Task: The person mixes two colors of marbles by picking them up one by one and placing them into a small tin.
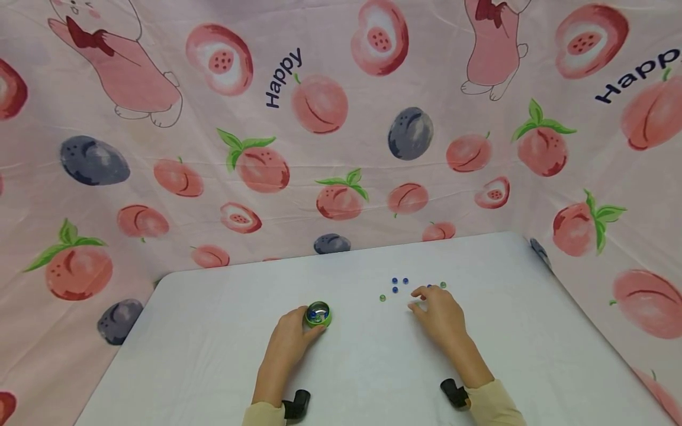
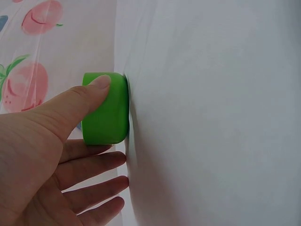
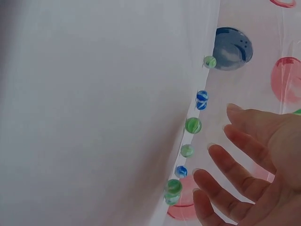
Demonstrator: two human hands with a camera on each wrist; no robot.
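Note:
My left hand [image 1: 288, 340] grips a small round green cup [image 1: 327, 322] between thumb and fingers. The cup stands upright on the white table, its mouth up, with blue and clear marbles [image 1: 318, 315] inside. In the left wrist view the thumb presses the near side of the green cup [image 2: 110, 113]. My right hand [image 1: 441, 313] hovers over the table with fingers spread and bent slightly, nothing between them. Around its fingertips lie blue marbles [image 1: 395, 290] and green marbles [image 1: 382, 298]. The right wrist view shows a row of them, including a larger green marble [image 3: 193, 125]; the hand hides some in the head view.
A white cloth covers the table [image 1: 202, 343]. Pink fruit-printed fabric [image 1: 314, 154] rises behind it and along both sides. Black wrist cameras sit on the left wrist [image 1: 297, 405] and right wrist [image 1: 454, 393], beside cream sleeves.

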